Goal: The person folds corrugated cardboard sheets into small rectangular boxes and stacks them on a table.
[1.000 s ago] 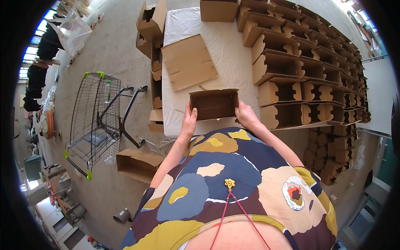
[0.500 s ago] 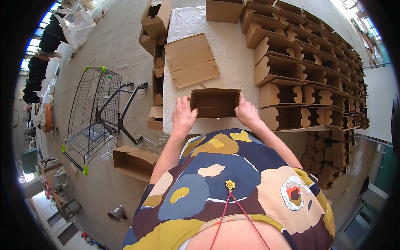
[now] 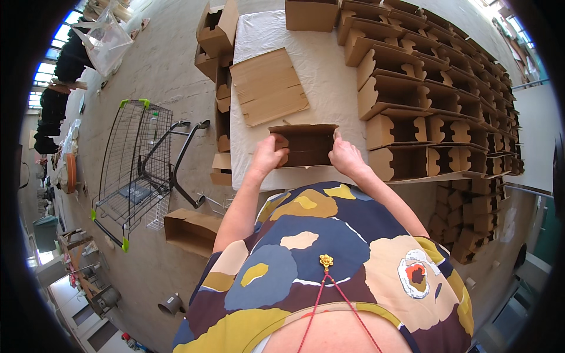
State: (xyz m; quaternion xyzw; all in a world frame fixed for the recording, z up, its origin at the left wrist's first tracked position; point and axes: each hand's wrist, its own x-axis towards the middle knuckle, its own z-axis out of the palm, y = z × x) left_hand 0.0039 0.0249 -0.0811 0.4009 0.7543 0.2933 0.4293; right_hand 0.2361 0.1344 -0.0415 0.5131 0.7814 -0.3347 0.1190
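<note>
An open-topped brown cardboard box [image 3: 307,147] sits at the near edge of the white-covered table, right in front of me. My left hand [image 3: 271,154] is closed at its left end, fingers bent over the wall and partly inside. On the right end, my right hand [image 3: 347,157] grips the wall near the far corner, one finger pointing up along it. A flat piece of cardboard [image 3: 269,87], with slits cut in it, lies just beyond the box, slightly turned. The outer sides of the box's end walls are partly hidden by my hands.
Rows of open cardboard boxes [image 3: 397,94] fill the table's right side. More boxes [image 3: 218,35] stand along its left edge. A wire shopping cart [image 3: 138,170] and an open box [image 3: 191,231] are on the floor to the left; several boxes [image 3: 465,217] are piled below right.
My left hand has shifted from outside the box's left end to bent fingers over its wall. My right hand has moved slightly left, staying on the right end.
</note>
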